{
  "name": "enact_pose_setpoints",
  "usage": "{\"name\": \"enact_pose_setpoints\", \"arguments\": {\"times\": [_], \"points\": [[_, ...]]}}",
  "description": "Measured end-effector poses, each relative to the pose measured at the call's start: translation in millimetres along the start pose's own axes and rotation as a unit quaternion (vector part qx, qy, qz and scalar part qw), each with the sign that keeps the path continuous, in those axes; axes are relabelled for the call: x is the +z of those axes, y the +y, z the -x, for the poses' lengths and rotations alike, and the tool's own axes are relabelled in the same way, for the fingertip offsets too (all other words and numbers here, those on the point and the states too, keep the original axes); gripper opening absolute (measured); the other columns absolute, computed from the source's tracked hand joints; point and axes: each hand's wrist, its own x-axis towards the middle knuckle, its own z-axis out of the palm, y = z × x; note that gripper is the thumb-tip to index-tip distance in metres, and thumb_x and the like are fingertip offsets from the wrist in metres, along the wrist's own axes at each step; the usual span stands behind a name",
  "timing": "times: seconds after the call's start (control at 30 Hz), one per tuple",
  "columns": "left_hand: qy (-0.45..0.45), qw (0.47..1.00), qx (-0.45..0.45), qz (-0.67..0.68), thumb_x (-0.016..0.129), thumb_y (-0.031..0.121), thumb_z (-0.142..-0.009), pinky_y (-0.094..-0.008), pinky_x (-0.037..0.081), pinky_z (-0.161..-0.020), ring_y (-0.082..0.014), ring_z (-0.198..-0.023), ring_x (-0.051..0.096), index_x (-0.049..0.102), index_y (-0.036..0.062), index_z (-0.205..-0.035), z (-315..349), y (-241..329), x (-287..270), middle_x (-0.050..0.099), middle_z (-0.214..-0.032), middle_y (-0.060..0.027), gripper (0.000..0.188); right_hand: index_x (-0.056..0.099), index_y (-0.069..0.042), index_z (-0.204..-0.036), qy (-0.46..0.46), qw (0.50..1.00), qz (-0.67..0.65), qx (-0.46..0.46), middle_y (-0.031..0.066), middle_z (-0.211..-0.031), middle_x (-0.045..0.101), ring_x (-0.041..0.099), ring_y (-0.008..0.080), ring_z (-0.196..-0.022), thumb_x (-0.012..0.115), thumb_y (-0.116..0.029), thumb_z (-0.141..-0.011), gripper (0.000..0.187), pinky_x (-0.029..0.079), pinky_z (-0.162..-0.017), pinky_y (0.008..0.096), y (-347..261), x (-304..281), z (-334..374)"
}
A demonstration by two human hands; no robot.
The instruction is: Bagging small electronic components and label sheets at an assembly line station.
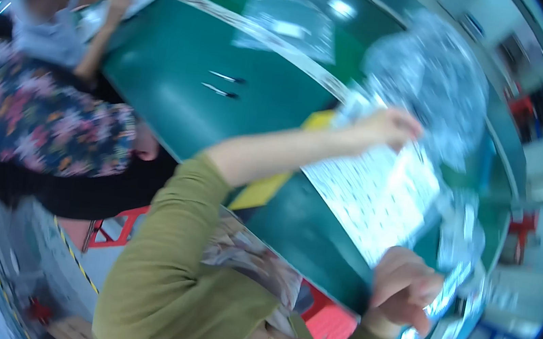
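Observation:
My left hand (390, 128) reaches across the table, with its fingers curled together over the far end of a white printed sheet (377, 197). Motion blur hides what, if anything, is between them. Closer to the table's near edge, my right hand (405, 288) is bent with thumb and fingers drawn together, just beyond the sheet's near corner. Beside it lies a strip of shiny clear plastic (449, 287); whether the fingers hold it is unclear. A large crumpled heap of clear plastic bags (435, 74) sits past my left hand.
Two pens (227, 77) (218, 91) lie on the green table (170, 53). Yellow tape (261, 192) crosses it. A flat clear bag (288, 17) is farther back, and another clear package (462, 229) is at the right. Two people are on the left, one in a floral top (45, 116).

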Motion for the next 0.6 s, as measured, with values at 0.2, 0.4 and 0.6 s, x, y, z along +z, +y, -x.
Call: {"name": "enact_pose_setpoints", "arguments": {"times": [0.2,0.4,0.6], "points": [[0.045,0.999,0.012,0.027,0.053,0.009,-0.085,-0.0229,0.044,-0.071,-0.009,-0.073,0.052,0.056,0.0003,-0.105,-1.4,33.9,-4.6,0.054,-0.083,-0.0002,0.022,0.054,-0.014,-0.107,-0.165,0.971,-0.168,-0.029,0.0107,-0.059,0.059,0.052,0.0155,-0.044,0.042,-0.045,-0.089,0.038,0.039,-0.041,0.023,-23.7,9.3,-6.5],[0.019,0.999,0.001,0.039,0.052,0.011,-0.086,-0.0233,0.043,-0.069,-0.01,-0.074,0.051,0.053,-0.0027,-0.109,1.0,25.0,3.3,0.053,-0.085,-0.0017,0.026,0.054,-0.015,-0.102,-0.216,0.958,-0.185,-0.022,0.0145,-0.065,0.059,0.055,0.0181,-0.05,0.044,-0.045,-0.088,0.035,0.041,-0.046,0.0256,-33.6,3.0,3.3],[0.023,0.999,-0.013,0.031,0.054,0.011,-0.086,-0.0229,0.044,-0.07,-0.0097,-0.074,0.052,0.056,-0.0008,-0.105,7.0,23.4,6.7,0.055,-0.088,-0.0022,0.023,0.053,-0.005,-0.099,-0.15,0.97,-0.164,-0.102,0.0052,-0.059,0.054,0.042,0.011,-0.038,0.053,-0.044,-0.084,0.041,0.024,-0.037,0.0242,-42.9,12.9,-1.2]]}}
